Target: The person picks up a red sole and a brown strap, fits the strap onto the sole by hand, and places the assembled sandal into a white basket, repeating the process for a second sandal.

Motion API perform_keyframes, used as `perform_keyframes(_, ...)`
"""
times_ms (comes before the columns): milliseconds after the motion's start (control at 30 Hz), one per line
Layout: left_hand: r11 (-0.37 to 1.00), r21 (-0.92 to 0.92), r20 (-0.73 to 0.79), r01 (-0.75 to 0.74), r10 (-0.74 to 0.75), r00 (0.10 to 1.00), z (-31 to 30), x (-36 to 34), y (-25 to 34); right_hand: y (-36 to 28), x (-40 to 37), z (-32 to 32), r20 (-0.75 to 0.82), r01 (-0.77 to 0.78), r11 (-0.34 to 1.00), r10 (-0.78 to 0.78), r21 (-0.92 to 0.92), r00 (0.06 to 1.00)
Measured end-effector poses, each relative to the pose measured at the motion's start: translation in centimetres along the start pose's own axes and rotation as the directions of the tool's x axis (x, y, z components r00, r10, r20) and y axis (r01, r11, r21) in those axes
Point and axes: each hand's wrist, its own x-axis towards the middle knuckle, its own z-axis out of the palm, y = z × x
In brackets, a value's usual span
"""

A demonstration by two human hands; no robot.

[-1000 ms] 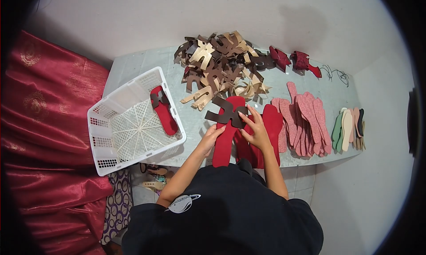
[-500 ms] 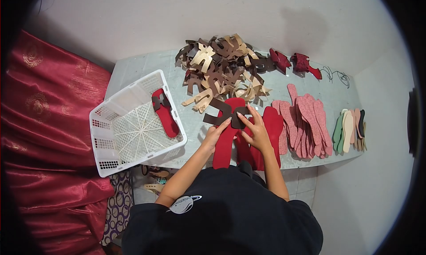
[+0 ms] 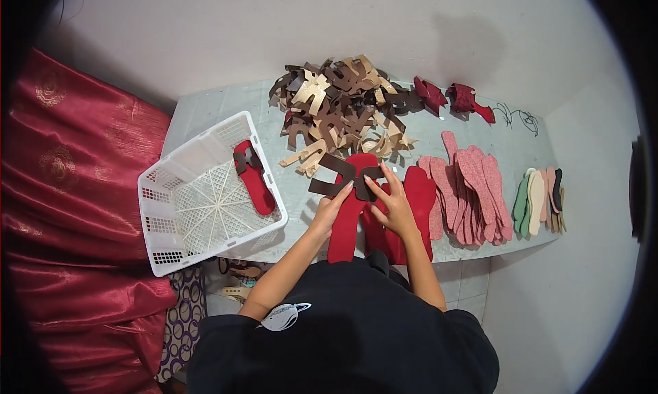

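Observation:
A red shoe sole (image 3: 345, 231) lies lengthwise in front of me, with a dark brown H-shaped sandal strap (image 3: 361, 177) across its upper part. My left hand (image 3: 330, 213) is closed on the sole's left edge, its thumb pressing the strap near the middle. From the other side, my right hand (image 3: 395, 209) grips the strap's right part, with the thumb on top and the fingers partly hidden. More red soles (image 3: 419, 188) lie beneath and beside my right hand. In the basket rests a red sole with a brown strap (image 3: 256, 188) across it.
The white plastic basket (image 3: 255, 234) stands at the table's left. Behind my hands is a heap of brown and beige straps (image 3: 343, 106). Pink soles (image 3: 473, 195) and green, cream and black soles (image 3: 537, 202) lie to the right. Dark red straps (image 3: 430, 96) lie at the back.
The strap and both hands have shifted very slightly, with the strap's left ends a little further left. Both hands keep their hold on the strap and sole.

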Motion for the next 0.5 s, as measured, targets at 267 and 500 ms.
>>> perform_keyframes(267, 0.985, 0.027, 0.005, -0.173, 0.173, 0.985, 0.02, 0.01, -0.4, -0.27, 0.08, 0.12, -0.011, -0.009, 1.0, 0.01, 0.028, 1.0)
perform_keyframes(500, 0.97, 0.078, -0.015, -0.232, 0.234, 0.972, 0.03, -0.05, -0.54, -0.17, 0.22, -0.12, -0.011, 0.017, 1.0, -0.017, 0.023, 1.0)
